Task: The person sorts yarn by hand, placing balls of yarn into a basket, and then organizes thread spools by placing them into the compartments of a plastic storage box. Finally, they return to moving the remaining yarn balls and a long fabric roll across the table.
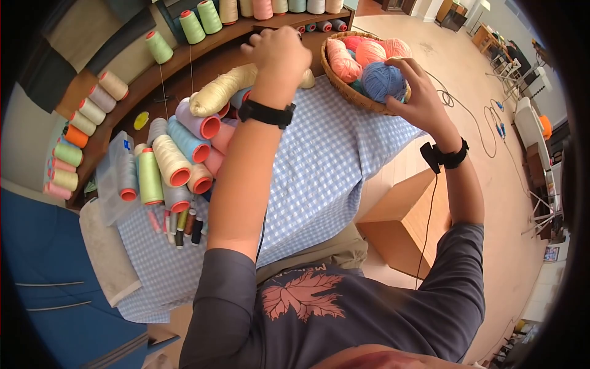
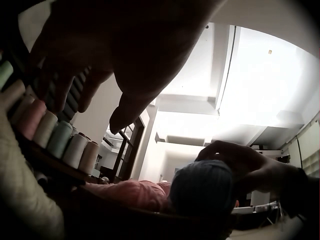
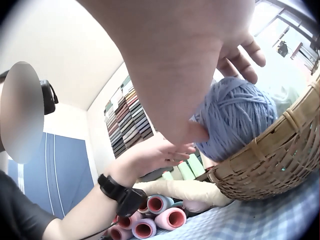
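Note:
A ball of blue yarn [image 1: 382, 81] sits at the near right side of a wicker basket [image 1: 356, 97]. My right hand [image 1: 424, 101] holds this ball, thumb on its near side and fingers over its far side; the right wrist view shows the thumb pressed against the blue strands [image 3: 235, 117]. Peach and pink yarn skeins [image 1: 371, 54] lie beside it in the basket. My left hand [image 1: 281, 56] hovers above a long cream yarn skein [image 1: 224, 89], fingers loosely bent and spread, with nothing in them. In the left wrist view its fingers hang apart in shadow.
Thread cones [image 1: 172, 161] in several colours are piled left on the blue gingham cloth [image 1: 319, 154], beside a clear plastic box [image 1: 117, 178]. More cones [image 1: 192, 27] line a curved wooden shelf [image 1: 138, 77] behind. A wooden box [image 1: 405, 215] stands on the floor below the table's right side.

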{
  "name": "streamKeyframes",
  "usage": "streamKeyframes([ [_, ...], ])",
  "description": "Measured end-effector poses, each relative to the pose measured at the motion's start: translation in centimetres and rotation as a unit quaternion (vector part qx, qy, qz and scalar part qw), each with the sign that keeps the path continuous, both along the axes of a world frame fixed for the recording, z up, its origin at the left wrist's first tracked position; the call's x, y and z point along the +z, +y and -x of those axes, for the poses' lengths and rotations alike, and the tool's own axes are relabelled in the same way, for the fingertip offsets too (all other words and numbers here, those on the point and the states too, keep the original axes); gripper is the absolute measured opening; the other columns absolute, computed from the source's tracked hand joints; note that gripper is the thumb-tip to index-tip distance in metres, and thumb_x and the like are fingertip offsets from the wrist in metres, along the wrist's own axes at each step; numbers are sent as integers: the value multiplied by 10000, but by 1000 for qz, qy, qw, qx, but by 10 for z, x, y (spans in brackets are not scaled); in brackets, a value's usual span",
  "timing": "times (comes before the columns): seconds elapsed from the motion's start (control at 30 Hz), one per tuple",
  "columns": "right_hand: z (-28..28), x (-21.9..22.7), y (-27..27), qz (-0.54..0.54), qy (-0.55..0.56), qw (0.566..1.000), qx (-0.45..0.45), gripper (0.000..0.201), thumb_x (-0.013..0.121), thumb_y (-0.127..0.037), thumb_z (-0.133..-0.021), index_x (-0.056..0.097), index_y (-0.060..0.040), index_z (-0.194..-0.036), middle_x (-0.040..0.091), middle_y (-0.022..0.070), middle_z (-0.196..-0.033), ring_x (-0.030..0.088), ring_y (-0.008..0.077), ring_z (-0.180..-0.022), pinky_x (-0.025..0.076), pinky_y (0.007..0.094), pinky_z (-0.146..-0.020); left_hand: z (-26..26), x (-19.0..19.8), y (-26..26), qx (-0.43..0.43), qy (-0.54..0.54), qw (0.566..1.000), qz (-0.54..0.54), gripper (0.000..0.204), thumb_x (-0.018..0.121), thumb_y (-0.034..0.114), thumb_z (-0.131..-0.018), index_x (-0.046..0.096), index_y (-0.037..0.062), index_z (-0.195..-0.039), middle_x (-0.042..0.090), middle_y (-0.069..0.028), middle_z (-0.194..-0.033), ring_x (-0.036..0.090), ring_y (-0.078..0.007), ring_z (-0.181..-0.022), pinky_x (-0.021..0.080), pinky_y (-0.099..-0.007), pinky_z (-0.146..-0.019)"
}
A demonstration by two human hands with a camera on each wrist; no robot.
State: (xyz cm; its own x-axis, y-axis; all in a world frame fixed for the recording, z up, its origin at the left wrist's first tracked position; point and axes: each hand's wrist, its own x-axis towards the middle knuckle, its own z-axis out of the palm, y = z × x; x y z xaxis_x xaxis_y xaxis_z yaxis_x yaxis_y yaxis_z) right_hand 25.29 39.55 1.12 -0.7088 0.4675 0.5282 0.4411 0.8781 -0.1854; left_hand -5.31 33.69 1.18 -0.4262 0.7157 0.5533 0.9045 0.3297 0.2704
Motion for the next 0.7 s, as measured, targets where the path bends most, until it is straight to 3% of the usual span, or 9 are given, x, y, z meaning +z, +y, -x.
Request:
streamKeyframes([
  [0.1,0,-2,-4,-12,0,1000,6,698,793,-285,-816,612,-66,-1453,595,181,-1475,606,425,-1316,508,507,-1104,13,5,-12,30,-64,991,110,402,797,308,-856,801,86,-1191,800,-170,-1247,736,-419,-1209,522,-549,-1081],
  [0.17,-1,-4,-4,-19,-2,1000,-2,708,806,-305,-833,603,-70,-1469,568,178,-1518,577,427,-1360,481,516,-1141,20,13,-12,22,-100,954,280,409,824,201,-817,795,84,-1208,810,-145,-1240,752,-363,-1210,549,-502,-1052],
  [0.3,-2,-3,-8,-18,-8,1000,-16,762,840,-370,-875,574,-83,-1528,519,166,-1608,513,428,-1464,416,530,-1227,22,18,-17,19,-84,943,322,429,842,159,-794,795,80,-1213,813,-149,-1220,767,-333,-1183,583,-456,-1008],
  [0.4,1,4,-12,-34,13,999,0,756,830,-384,-916,561,-108,-1566,508,164,-1637,488,419,-1504,408,530,-1247,23,18,-19,20,-80,960,267,359,792,161,-845,797,65,-1191,813,-156,-1204,773,-352,-1157,607,-431,-956],
  [0.47,5,12,-10,-29,23,999,19,741,820,-381,-938,554,-120,-1580,508,164,-1640,484,417,-1509,407,528,-1251,20,19,-23,-2,-99,991,88,272,743,120,-900,798,55,-1158,811,-162,-1193,766,-377,-1152,609,-457,-957],
  [0.5,7,17,-8,-25,33,998,37,727,809,-378,-960,548,-132,-1593,508,164,-1644,479,415,-1514,406,526,-1255,19,22,-22,-2,-99,991,88,272,743,120,-900,798,55,-1158,811,-162,-1193,766,-377,-1152,609,-457,-957],
  [0.6,20,27,1,-92,77,991,53,685,787,-351,-990,548,-150,-1600,489,172,-1660,471,418,-1519,400,526,-1265,4,43,-22,-133,-103,985,-34,299,760,170,-975,760,3,-1224,814,-166,-1165,786,-316,-1117,618,-427,-932],
  [0.67,33,33,21,-119,114,984,60,594,766,-322,-1009,612,-103,-1539,554,159,-1617,547,357,-1462,436,468,-1230,-23,53,-25,-337,-203,901,-184,391,794,207,-964,704,-67,-1228,788,-135,-1099,760,-244,-990,610,-379,-875],
  [0.7,37,33,42,-105,139,981,85,611,771,-321,-1018,590,-86,-1552,610,162,-1552,599,301,-1415,484,443,-1181,-32,51,-21,-338,-203,901,-181,391,794,207,-964,704,-67,-1228,788,-135,-1099,760,-244,-990,610,-379,-875],
])
